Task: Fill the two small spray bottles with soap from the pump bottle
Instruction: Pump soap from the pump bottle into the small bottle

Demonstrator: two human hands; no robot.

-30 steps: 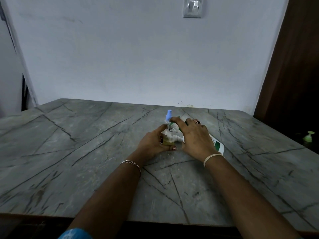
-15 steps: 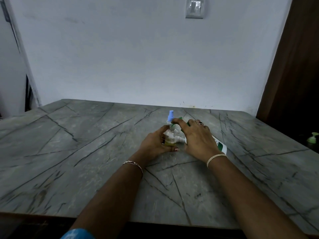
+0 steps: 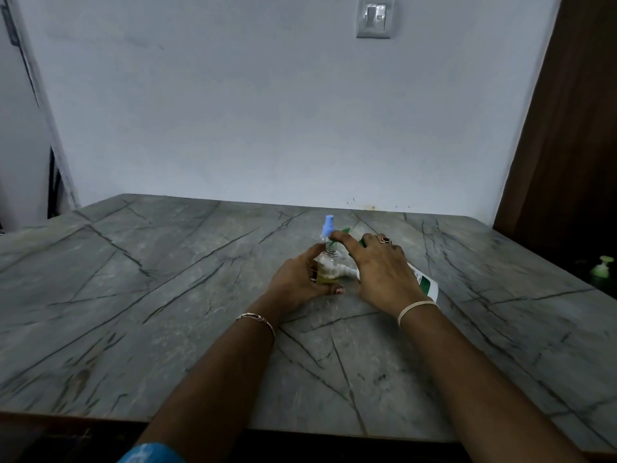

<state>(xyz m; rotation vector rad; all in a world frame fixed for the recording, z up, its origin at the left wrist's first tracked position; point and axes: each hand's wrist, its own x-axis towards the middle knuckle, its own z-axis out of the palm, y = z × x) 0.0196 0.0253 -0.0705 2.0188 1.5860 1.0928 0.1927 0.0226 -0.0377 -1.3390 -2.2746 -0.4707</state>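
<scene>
A small clear spray bottle with yellowish liquid in its lower part stands near the table's middle, and my left hand grips it from the left. A blue spray head rises just above its threaded neck. The white and green pump bottle lies tilted under my right hand, its white nozzle pointing at the small bottle. My right fingers lie spread over the pump bottle, and the index finger reaches to the neck below the blue head. A second small bottle cannot be made out apart from this one.
The grey veined stone table stretches wide on both sides, its front edge close to me. A white wall with a switch plate stands behind. A dark wooden door is on the right, with a small green pump top low beside it.
Both hands and the bottles have stayed in place. Only the camera has shifted slightly.
</scene>
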